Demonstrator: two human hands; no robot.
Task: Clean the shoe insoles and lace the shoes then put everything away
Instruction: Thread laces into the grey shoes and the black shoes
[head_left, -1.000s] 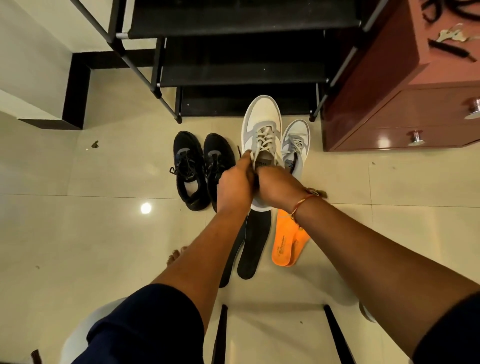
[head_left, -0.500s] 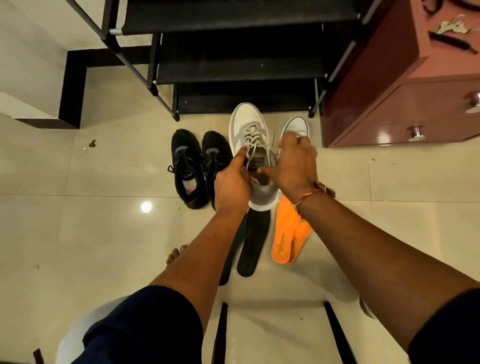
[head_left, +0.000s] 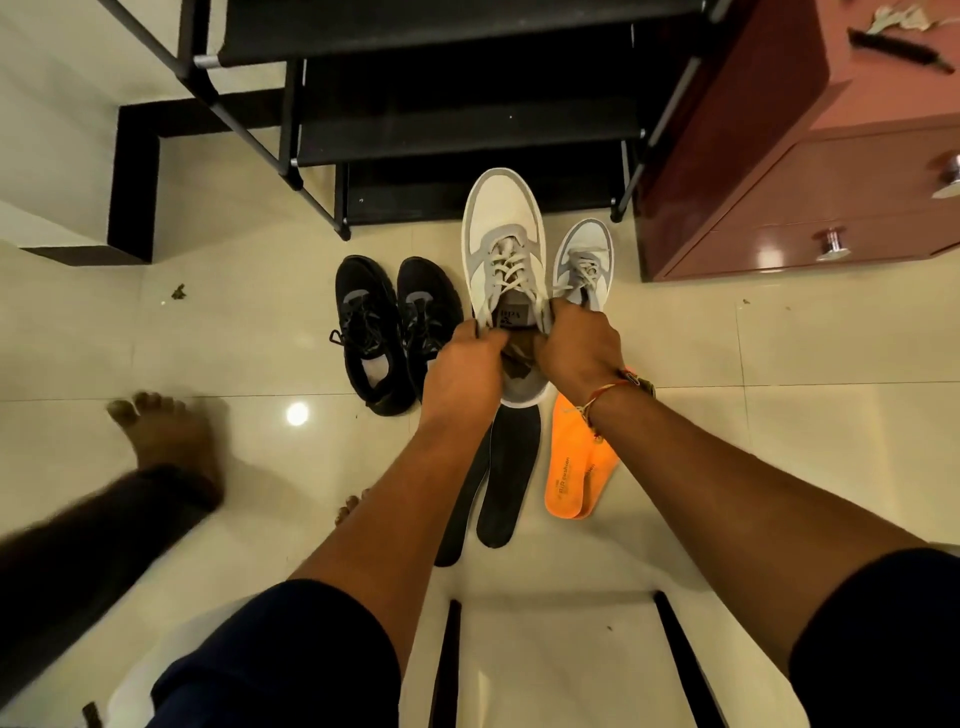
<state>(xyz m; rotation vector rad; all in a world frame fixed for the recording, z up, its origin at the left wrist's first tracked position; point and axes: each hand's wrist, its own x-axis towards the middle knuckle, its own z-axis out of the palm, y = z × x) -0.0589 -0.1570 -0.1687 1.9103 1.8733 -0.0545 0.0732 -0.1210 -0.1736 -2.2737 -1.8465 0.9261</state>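
Observation:
A white and grey sneaker (head_left: 503, 223) is held up off the floor, toe pointing away. My left hand (head_left: 470, 366) grips its lace end on the left side of the tongue. My right hand (head_left: 579, 345) grips the lace end on the right side. The second white and grey sneaker (head_left: 584, 260) stands on the tiles just right of it. A pair of black sneakers (head_left: 397, 327) stands to the left. Two dark insoles (head_left: 506, 480) and two orange insoles (head_left: 576, 467) lie on the floor below my hands.
A black shoe rack (head_left: 457, 104) stands ahead. A reddish-brown drawer cabinet (head_left: 810, 197) is at the right, with a black brush (head_left: 901, 49) on top. Another person's bare foot (head_left: 166, 436) and leg are at the left. White chair edge (head_left: 556, 665) sits below me.
My right hand came back from the second sneaker to the held shoe's lace. The shoe is lifted and pulled nearer. A person's foot stepped in at the left.

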